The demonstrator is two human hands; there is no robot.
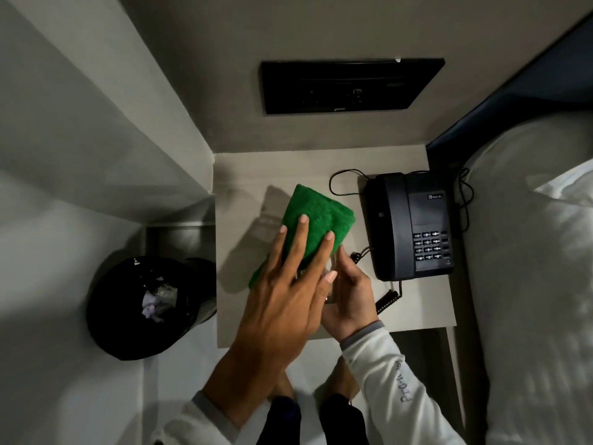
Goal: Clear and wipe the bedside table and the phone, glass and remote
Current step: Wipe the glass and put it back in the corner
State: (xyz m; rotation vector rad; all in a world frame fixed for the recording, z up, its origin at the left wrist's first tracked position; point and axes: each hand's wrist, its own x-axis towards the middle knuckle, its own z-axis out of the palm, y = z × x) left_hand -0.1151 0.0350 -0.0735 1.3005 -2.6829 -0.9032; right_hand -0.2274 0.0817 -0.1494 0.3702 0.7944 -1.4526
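Seemingly mid-wipe on the smallest item here. One pale rectangular bedside table (417, 303), centre frame; one black corded desk phone (414, 223) on its right; one folded green terry cloth (316, 213). Two hands: left hand (288, 293) flat, straight-fingered, pressing the cloth; right hand (349, 293) curled round one clear drinking glass (332, 268) just below centre. No remote visible. Next, likely: rotating the glass against the cloth, grip firm.

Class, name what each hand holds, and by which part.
Right hand grips the glass round its side; left hand presses the green cloth flat against it.
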